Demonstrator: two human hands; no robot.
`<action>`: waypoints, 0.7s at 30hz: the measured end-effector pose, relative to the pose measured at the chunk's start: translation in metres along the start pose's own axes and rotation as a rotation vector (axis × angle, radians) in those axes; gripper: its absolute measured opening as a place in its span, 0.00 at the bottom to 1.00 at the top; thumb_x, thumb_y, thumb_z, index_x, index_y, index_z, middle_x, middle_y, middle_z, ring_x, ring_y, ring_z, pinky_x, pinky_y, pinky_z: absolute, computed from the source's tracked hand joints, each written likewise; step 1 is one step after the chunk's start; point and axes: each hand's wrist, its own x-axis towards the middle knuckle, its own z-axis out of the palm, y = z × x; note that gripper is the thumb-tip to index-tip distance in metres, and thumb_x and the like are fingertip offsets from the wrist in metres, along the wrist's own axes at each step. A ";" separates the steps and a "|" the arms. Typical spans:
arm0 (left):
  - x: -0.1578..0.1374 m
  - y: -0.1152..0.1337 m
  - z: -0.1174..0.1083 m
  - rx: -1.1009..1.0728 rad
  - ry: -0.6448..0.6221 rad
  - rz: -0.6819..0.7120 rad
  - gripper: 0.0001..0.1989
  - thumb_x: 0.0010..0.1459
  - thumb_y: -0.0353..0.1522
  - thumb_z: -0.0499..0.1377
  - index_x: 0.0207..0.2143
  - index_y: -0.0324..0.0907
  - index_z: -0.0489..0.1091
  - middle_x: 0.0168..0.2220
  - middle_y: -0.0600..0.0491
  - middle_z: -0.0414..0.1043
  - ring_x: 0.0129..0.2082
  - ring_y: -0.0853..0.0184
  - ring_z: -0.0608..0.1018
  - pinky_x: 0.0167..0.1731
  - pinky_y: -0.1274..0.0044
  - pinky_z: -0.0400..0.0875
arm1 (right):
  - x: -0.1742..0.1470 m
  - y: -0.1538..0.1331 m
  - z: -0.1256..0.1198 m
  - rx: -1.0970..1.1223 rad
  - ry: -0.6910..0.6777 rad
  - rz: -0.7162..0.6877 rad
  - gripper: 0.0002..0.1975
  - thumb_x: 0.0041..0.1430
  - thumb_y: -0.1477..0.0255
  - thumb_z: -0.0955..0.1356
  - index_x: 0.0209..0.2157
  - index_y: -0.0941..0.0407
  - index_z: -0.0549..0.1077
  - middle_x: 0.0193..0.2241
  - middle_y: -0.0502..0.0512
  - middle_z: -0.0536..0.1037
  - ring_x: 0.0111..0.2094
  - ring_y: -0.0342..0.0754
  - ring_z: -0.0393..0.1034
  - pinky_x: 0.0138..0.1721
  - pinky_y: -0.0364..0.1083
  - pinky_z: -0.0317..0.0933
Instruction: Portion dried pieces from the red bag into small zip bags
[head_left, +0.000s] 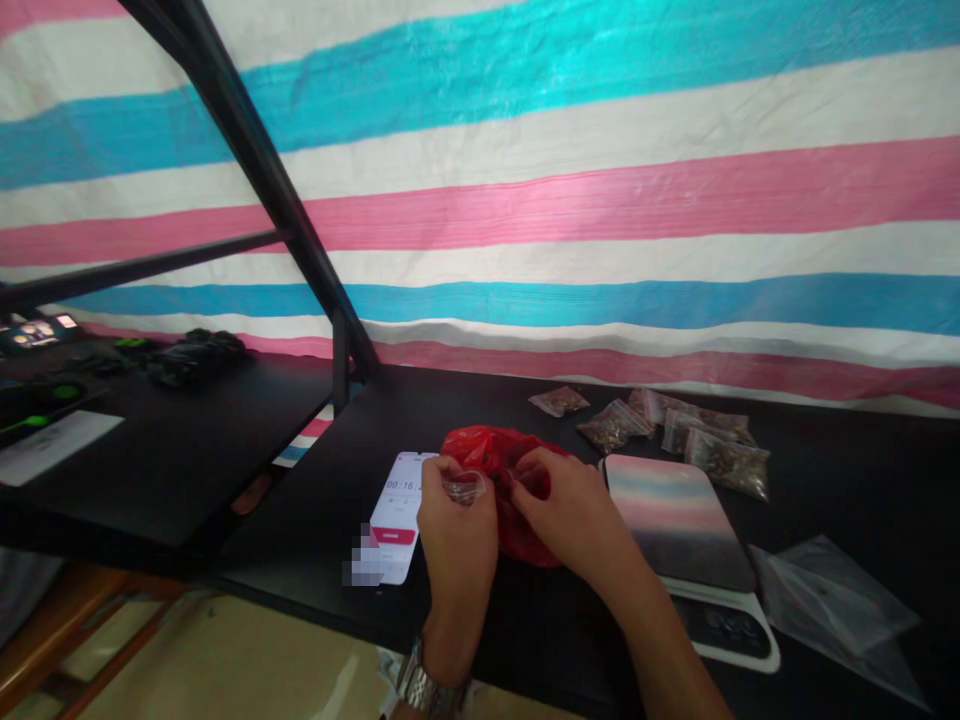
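Crinkled glossy plastic bag (489, 447), shiny clear plastic pouch (466, 488), mirror-smooth metal scale plate (675, 520) — matt table (319, 510)

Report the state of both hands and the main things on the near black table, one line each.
Left hand, curled around clear plastic
Small clear plastic bag, bunched in that hand
Right hand, fingers bent, grip unclear
Crumpled red plastic bag, lying behind the hands
White-screened rectangular smartphone, face up, lit
White scale with shiny metal platform, flat, reading illegible
Brownish-filled clear plastic bags, lying down
Unfilled clear plastic bags, flat, overlapping
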 end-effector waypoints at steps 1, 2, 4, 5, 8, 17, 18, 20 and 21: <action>0.000 0.000 0.000 -0.001 -0.002 -0.011 0.10 0.53 0.28 0.62 0.34 0.47 0.63 0.27 0.62 0.65 0.26 0.67 0.70 0.29 0.75 0.65 | 0.000 0.000 0.000 -0.012 0.020 0.008 0.04 0.63 0.72 0.71 0.39 0.52 0.81 0.38 0.54 0.87 0.44 0.56 0.79 0.47 0.52 0.62; 0.000 0.001 0.000 0.000 -0.005 -0.024 0.10 0.53 0.28 0.62 0.34 0.47 0.63 0.27 0.62 0.65 0.25 0.67 0.70 0.28 0.75 0.65 | 0.000 0.000 -0.001 -0.019 0.037 0.016 0.04 0.63 0.72 0.71 0.38 0.52 0.81 0.38 0.55 0.87 0.43 0.56 0.79 0.46 0.51 0.62; 0.000 0.001 0.000 0.002 -0.006 -0.038 0.10 0.53 0.29 0.62 0.34 0.47 0.63 0.27 0.62 0.65 0.24 0.67 0.70 0.28 0.75 0.65 | 0.000 0.000 -0.002 -0.013 0.042 0.028 0.04 0.64 0.71 0.71 0.38 0.52 0.81 0.38 0.55 0.87 0.42 0.56 0.80 0.43 0.50 0.63; 0.000 0.001 0.000 0.005 -0.004 -0.033 0.10 0.53 0.29 0.62 0.34 0.47 0.63 0.27 0.62 0.65 0.24 0.67 0.70 0.28 0.75 0.65 | 0.000 -0.001 -0.002 -0.005 0.034 0.032 0.04 0.64 0.70 0.71 0.37 0.52 0.81 0.37 0.55 0.87 0.41 0.55 0.80 0.43 0.50 0.63; 0.000 0.002 0.001 -0.008 0.000 0.008 0.10 0.52 0.29 0.63 0.33 0.47 0.63 0.27 0.61 0.65 0.26 0.67 0.70 0.29 0.75 0.65 | 0.001 -0.002 0.001 0.010 0.003 0.038 0.04 0.64 0.72 0.71 0.39 0.52 0.80 0.38 0.54 0.88 0.42 0.55 0.81 0.44 0.50 0.63; 0.001 0.002 0.001 -0.062 -0.033 -0.009 0.10 0.51 0.29 0.63 0.33 0.47 0.63 0.26 0.62 0.66 0.25 0.67 0.71 0.29 0.75 0.66 | 0.002 0.003 0.007 0.136 0.018 0.069 0.04 0.64 0.71 0.70 0.38 0.52 0.80 0.36 0.53 0.87 0.39 0.53 0.82 0.42 0.49 0.66; 0.001 0.002 0.001 -0.062 -0.025 -0.012 0.10 0.51 0.29 0.63 0.32 0.47 0.63 0.26 0.62 0.65 0.25 0.68 0.70 0.28 0.75 0.66 | 0.002 0.004 0.007 0.137 0.014 0.074 0.04 0.64 0.71 0.70 0.37 0.52 0.80 0.36 0.53 0.87 0.39 0.53 0.82 0.42 0.49 0.66; 0.002 0.003 -0.001 -0.067 -0.006 -0.008 0.10 0.51 0.29 0.63 0.32 0.47 0.63 0.26 0.62 0.65 0.24 0.68 0.70 0.28 0.76 0.66 | 0.001 0.006 0.006 0.150 -0.009 0.063 0.03 0.63 0.71 0.70 0.37 0.52 0.79 0.35 0.53 0.87 0.39 0.53 0.82 0.42 0.49 0.67; 0.001 0.004 -0.001 -0.069 0.001 -0.002 0.10 0.51 0.29 0.63 0.32 0.47 0.63 0.26 0.62 0.64 0.24 0.68 0.70 0.27 0.76 0.66 | 0.001 0.006 0.005 0.162 -0.021 0.054 0.03 0.64 0.71 0.70 0.37 0.52 0.79 0.35 0.53 0.87 0.39 0.53 0.82 0.42 0.49 0.67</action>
